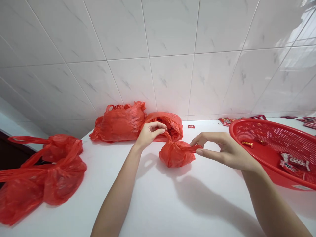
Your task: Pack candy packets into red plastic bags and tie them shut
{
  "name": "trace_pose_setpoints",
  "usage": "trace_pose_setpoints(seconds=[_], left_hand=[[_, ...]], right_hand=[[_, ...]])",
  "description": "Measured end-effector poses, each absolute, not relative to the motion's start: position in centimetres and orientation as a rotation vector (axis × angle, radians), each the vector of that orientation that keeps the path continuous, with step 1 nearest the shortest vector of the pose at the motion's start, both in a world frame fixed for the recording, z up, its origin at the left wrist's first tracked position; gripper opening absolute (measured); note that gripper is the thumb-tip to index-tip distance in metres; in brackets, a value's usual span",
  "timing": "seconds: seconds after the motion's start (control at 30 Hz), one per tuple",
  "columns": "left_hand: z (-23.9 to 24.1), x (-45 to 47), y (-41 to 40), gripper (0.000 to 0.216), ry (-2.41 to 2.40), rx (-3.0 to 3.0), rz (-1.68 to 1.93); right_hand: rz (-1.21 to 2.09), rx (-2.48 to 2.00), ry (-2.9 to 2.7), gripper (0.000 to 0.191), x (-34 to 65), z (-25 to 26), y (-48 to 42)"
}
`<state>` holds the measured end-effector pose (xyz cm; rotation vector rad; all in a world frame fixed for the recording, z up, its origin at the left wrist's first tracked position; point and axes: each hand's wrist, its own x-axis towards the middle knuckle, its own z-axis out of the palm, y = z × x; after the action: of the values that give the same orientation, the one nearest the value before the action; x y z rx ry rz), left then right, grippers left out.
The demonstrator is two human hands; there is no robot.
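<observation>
A small filled red plastic bag (pixel 176 156) sits on the white table in front of me, gathered at its top. My right hand (pixel 217 146) pinches one of its twisted handles between thumb and fingers, drawing it out to the right. On the other side, my left hand (pixel 150 133) is closed in a pinch on the bag's other handle, which runs up from the neck. What the small bag holds is hidden by the plastic. Just behind my left hand lies an open, crumpled red bag (pixel 164 117) with more red plastic inside.
A bulky red bag (pixel 120 123) rests against the tiled wall (pixel 170 79). Several tied red bags (pixel 64 179) lie at the left edge. At right stands a red basket (pixel 269 174) with a few wrapped sweets; red packets (pixel 225 121) lie behind it. A small red wrapper (pixel 191 126) is near the wall.
</observation>
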<state>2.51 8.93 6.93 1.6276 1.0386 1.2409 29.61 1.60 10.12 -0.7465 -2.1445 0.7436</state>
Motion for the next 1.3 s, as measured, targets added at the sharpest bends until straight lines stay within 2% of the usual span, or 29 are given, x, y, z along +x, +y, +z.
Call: trace_pose_setpoints(seconds=[0.17,0.5,0.77,0.9,0.93,1.03,1.07,1.3], left_hand=[[8.7,3.7,6.3,0.012,0.919,1.794,1.212],[8.8,6.5,2.8,0.017,0.915,2.119,0.992],[8.7,7.0,2.7,0.008,0.816,2.08,1.081],[8.6,6.8,3.2,0.009,0.825,1.986,1.252],[8.5,6.8,3.4,0.009,0.817,1.958,1.286],[8.4,6.5,4.0,0.009,0.779,1.903,1.334],[8.3,6.4,4.2,0.009,0.781,1.899,1.33],[7.3,4.6,6.7,0.015,1.234,2.043,1.16]], right_hand=[[0.731,-0.725,-1.996,0.016,28.9,9.6,1.8],[0.56,-0.689,-1.87,0.019,27.5,8.3,1.9],[0.696,-0.665,-1.853,0.014,27.2,8.1,2.1],[0.873,-0.678,-1.924,0.036,27.3,7.7,2.8],[0.891,-0.7,-1.953,0.037,27.3,7.5,3.0],[0.883,-0.76,-2.01,0.019,27.0,6.9,3.6],[0.874,-0.766,-2.014,0.019,26.9,6.8,3.7],[0.858,-0.787,-2.035,0.027,27.7,7.0,4.0]])
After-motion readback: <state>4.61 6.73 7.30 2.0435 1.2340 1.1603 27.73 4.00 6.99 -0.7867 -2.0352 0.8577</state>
